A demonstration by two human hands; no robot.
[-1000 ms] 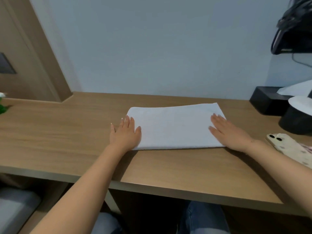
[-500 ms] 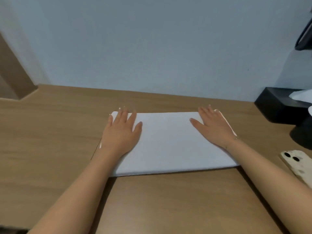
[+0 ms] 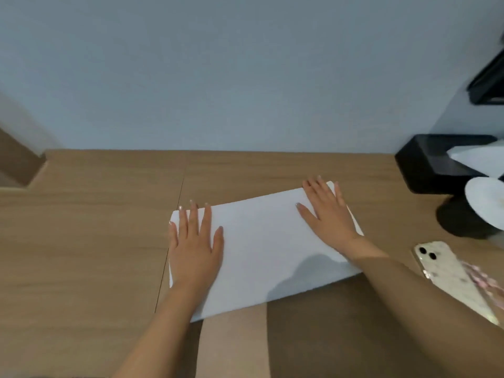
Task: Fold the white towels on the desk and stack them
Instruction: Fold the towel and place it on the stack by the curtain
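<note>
A folded white towel (image 3: 261, 249) lies flat on the wooden tabletop (image 3: 81, 241), a neat rectangle turned a little askew so its right end sits farther back toward the wall than its left. It looks smooth, with no loose corner sticking up.

The left hand (image 3: 195, 249) lies palm down on the towel's left end, fingers straight and slightly spread, the fingertips reaching the towel's far edge and the little finger running along its left border. It holds nothing; it simply presses flat. The right hand (image 3: 328, 211) is spread the same way over the far right corner, thumb stretched out toward the middle of the cloth, fingers pointing to the back edge. Both forearms come in low across the near part of the tabletop, and the right one throws a soft shadow onto the cloth.

To the right, well apart from the towel, a phone (image 3: 450, 276) in a pale speckled case lies face down by the right forearm. Behind it stands a black box (image 3: 425, 167) with white tissue poking out, and just beside that a dark round object (image 3: 461, 222) with a white disc on top. A pale wall (image 3: 245, 72) rises behind the tabletop.
</note>
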